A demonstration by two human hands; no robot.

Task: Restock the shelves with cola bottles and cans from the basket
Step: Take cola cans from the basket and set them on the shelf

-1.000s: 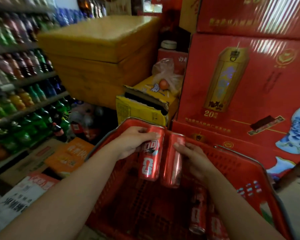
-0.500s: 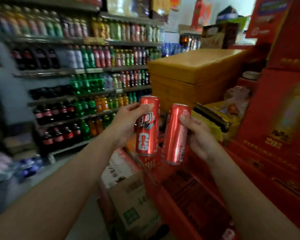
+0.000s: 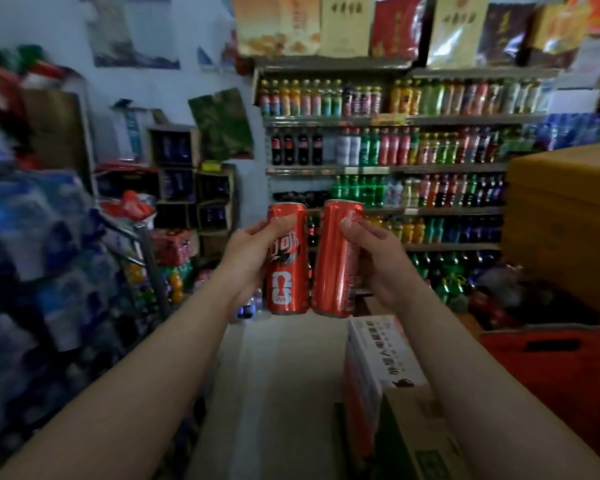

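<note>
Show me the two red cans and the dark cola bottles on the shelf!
Left cola can (image 3: 287, 271): head view, its printed front.
Right cola can (image 3: 331, 265): head view, its plain side.
Cola bottles (image 3: 302, 148): head view, one bottle's body.

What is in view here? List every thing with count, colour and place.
left cola can: one, red with white print, upright, centre
right cola can: one, red, upright, beside the first
shelves: one grey rack, several tiers, back wall ahead
bottles: many, mixed colours, filling the tiers
dark cola bottles: four, red labels, left end of second tier from top
gift boxes: several, cream and red, atop the rack
crate: one, yellow-brown, right
cartons: two, white-red and brown-green, floor, lower right
basket: one, red, lower right
water packs: blurred, blue, left
left hand: grips left cola can
right hand: grips right cola can
</note>
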